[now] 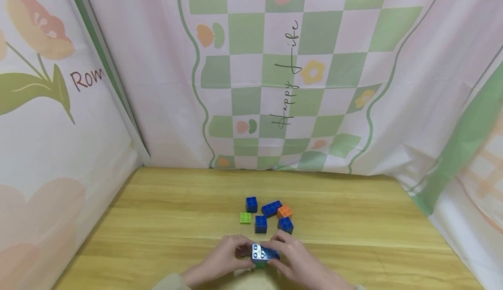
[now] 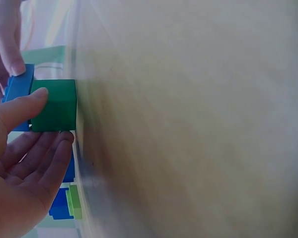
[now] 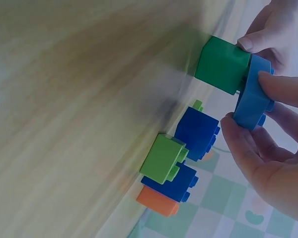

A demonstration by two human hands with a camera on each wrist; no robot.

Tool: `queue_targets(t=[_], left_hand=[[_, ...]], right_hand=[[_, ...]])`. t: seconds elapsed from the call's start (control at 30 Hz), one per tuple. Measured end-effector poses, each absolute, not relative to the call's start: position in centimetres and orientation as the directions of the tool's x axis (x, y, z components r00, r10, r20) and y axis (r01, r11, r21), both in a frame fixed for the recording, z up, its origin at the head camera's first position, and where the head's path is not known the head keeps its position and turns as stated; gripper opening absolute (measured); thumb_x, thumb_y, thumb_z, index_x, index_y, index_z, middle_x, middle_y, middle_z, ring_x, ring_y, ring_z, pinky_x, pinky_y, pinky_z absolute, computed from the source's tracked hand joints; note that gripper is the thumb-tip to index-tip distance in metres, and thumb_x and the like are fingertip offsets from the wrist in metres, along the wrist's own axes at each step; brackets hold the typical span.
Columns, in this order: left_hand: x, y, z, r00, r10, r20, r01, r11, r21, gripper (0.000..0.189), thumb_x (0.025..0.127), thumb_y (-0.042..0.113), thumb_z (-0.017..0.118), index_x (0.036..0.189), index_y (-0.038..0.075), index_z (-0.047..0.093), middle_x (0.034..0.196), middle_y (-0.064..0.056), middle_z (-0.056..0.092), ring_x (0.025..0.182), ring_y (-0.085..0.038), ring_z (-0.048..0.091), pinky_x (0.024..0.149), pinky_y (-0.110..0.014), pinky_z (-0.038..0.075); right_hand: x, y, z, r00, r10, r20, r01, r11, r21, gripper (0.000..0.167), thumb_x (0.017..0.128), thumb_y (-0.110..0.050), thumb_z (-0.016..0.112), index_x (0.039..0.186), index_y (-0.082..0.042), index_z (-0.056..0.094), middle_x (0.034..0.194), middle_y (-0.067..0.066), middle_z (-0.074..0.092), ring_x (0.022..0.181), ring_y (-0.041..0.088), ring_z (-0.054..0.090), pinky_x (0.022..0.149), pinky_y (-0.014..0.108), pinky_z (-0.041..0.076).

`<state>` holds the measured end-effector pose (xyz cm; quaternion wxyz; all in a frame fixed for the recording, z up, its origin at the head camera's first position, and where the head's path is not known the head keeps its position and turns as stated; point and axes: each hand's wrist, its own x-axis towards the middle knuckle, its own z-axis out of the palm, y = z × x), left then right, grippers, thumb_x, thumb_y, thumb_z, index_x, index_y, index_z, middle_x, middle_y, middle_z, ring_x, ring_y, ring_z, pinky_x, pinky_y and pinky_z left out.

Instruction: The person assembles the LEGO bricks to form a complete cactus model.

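Note:
A thin blue brick [image 3: 254, 94], longer than it is wide, lies over a green block [image 2: 54, 105] standing on the table. My right hand [image 1: 296, 259] pinches the blue brick by its right end, which juts out past the block. My left hand [image 1: 220, 259] holds the green block, thumb on its near face and fingers on the far side. In the right wrist view a narrow gap shows between brick and block at one edge. From the head view, the blue brick's top hides most of the green block.
Just beyond my hands are several loose bricks: blue ones [image 1: 261, 224], a longer blue one [image 1: 271, 208], an orange one [image 1: 284, 212] and a flat lime one [image 1: 245, 218]. A patterned curtain [image 1: 247, 71] hangs along the wooden table's [image 1: 177, 202] back edge.

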<state>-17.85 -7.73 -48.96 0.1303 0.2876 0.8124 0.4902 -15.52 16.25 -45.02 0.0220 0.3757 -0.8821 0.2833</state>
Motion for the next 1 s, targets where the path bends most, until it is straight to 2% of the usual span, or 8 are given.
queue_targets(t=[0.5, 1.0], left_hand=[[-17.9, -7.6, -48.6, -0.806, 0.591, 0.030, 0.313, 0.383, 0.869, 0.033, 0.081, 0.016, 0.080, 0.113, 0.012, 0.072, 0.105, 0.003, 0.074, 0.091, 0.004, 0.065, 0.080, -0.012, 0.055], [-18.0, -7.6, -48.5, -0.806, 0.591, 0.034, 0.318, 0.385, 0.866, 0.033, 0.080, 0.014, 0.081, 0.112, 0.010, 0.072, 0.104, 0.002, 0.075, 0.090, 0.004, 0.066, 0.078, -0.012, 0.055]], right_hand=[[-15.6, 16.0, -44.3, -0.735, -0.652, 0.188, -0.640, 0.575, -0.510, 0.035, 0.089, -0.014, 0.073, 0.124, -0.013, 0.068, 0.103, -0.005, 0.061, 0.088, -0.003, 0.057, 0.070, 0.013, 0.052], [-15.6, 15.7, -44.0, -0.716, -0.676, 0.174, -0.669, 0.595, -0.444, 0.038, 0.090, -0.012, 0.071, 0.127, -0.016, 0.065, 0.106, -0.003, 0.060, 0.091, 0.000, 0.057, 0.072, 0.015, 0.052]])
